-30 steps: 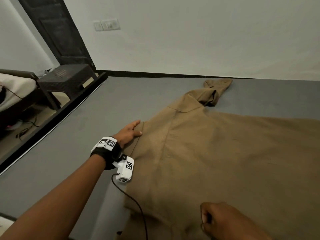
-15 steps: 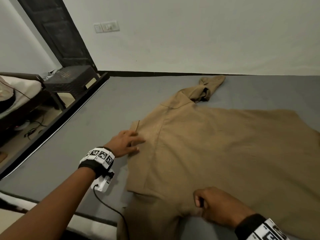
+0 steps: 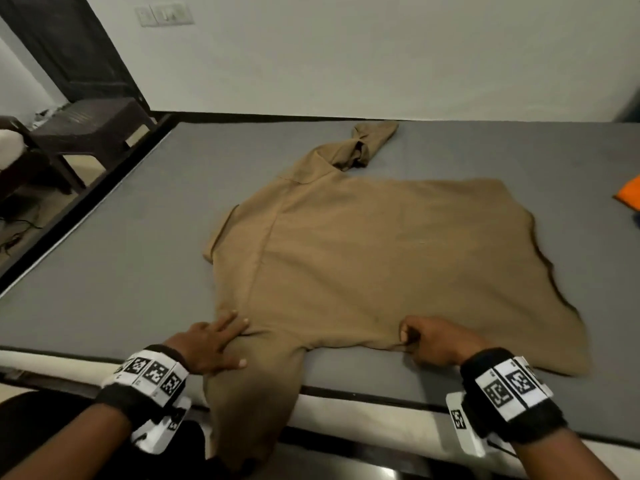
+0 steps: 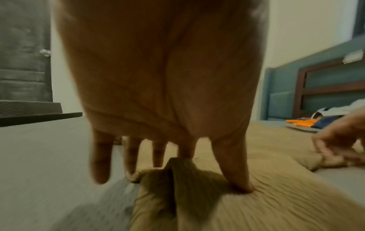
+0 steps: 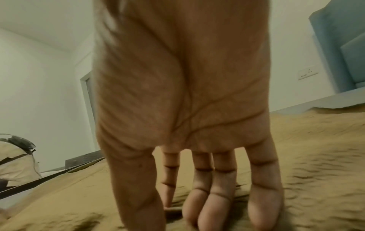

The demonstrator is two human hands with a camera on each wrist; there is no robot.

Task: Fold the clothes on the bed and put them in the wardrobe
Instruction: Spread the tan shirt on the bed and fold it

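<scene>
A tan long-sleeved shirt [image 3: 381, 254] lies spread flat on the grey bed [image 3: 121, 271]. Its near sleeve [image 3: 249, 403] hangs over the bed's front edge, and its far sleeve [image 3: 367, 147] is bunched near the wall. My left hand [image 3: 214, 341] rests flat with fingers spread where the near sleeve joins the body. In the left wrist view the thumb [image 4: 241, 184] presses into the shirt [image 4: 276, 203] beside a raised ridge of cloth. My right hand [image 3: 422, 339] is curled and pinches the shirt's near edge. In the right wrist view its fingertips [image 5: 197, 203] dig into the shirt [image 5: 316, 156].
An orange garment [image 3: 628, 195] lies at the bed's right edge, with more clothes [image 4: 308, 123] by the blue headboard [image 4: 316, 87]. A dark stool [image 3: 90, 123] and a dark door [image 3: 69, 39] stand left of the bed. The wall runs along the far side.
My left hand slid from the shirt's far left edge back toward me to the base of the near sleeve. The right hand keeps its hold on the near edge. The head view pulled back.
</scene>
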